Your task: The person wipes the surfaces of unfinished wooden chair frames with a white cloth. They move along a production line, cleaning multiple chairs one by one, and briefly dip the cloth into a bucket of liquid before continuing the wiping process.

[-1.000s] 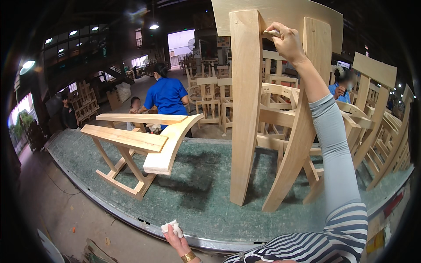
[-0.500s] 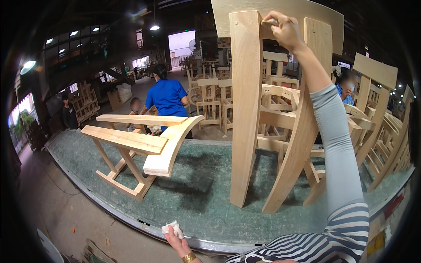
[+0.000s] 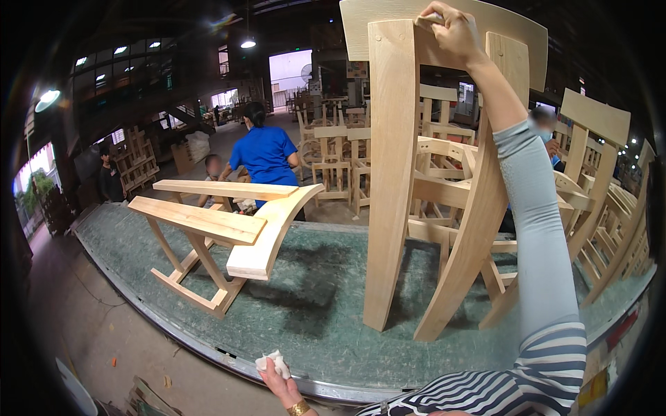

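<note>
My right hand [image 3: 452,35] is raised at the top of an unpainted wooden chair frame [image 3: 390,173]. Its fingers are closed on a small tan pad [image 3: 431,19], held against the backrest board [image 3: 479,59] beside the top of the left post. What the pad is made of is hard to see. Low at the table's front edge, my left hand [image 3: 279,385] grips a crumpled white cloth [image 3: 272,362]. A second chair frame [image 3: 201,220] lies tipped over on the left part of the table, its curved backrest board [image 3: 274,239] toward me.
The green worktable [image 3: 316,347] has a metal front edge. More chair frames [image 3: 596,159] stand at the right, and several others [image 3: 329,156] on the floor behind. A person in a blue shirt [image 3: 263,156] stands across the table. Another masked person [image 3: 544,128] is at the right.
My right hand has moved a little upward along the backrest board with the tan pad. The left hand stays low with the cloth. The chair frames have kept their places.
</note>
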A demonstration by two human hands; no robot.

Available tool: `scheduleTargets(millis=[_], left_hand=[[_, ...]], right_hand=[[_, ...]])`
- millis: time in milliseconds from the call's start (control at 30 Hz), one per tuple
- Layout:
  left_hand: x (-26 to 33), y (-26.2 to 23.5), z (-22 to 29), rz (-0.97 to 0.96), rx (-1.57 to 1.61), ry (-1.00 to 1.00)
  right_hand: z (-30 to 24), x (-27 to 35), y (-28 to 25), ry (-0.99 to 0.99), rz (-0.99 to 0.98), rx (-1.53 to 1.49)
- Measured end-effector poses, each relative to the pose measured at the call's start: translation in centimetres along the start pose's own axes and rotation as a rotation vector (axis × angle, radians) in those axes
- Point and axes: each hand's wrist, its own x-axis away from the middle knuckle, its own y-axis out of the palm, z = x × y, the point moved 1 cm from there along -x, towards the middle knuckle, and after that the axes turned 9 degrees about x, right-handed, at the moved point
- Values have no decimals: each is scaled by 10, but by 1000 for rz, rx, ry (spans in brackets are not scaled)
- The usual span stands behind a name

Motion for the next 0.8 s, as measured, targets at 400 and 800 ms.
scheduleTargets(millis=[400,800], left_hand=[[8,2,2,-4,7,12],[54,94,-20,-445,-59,-231]], right_hand=[[7,54,10,56,-209,112],[-79,231,-52,669,-626,-622]])
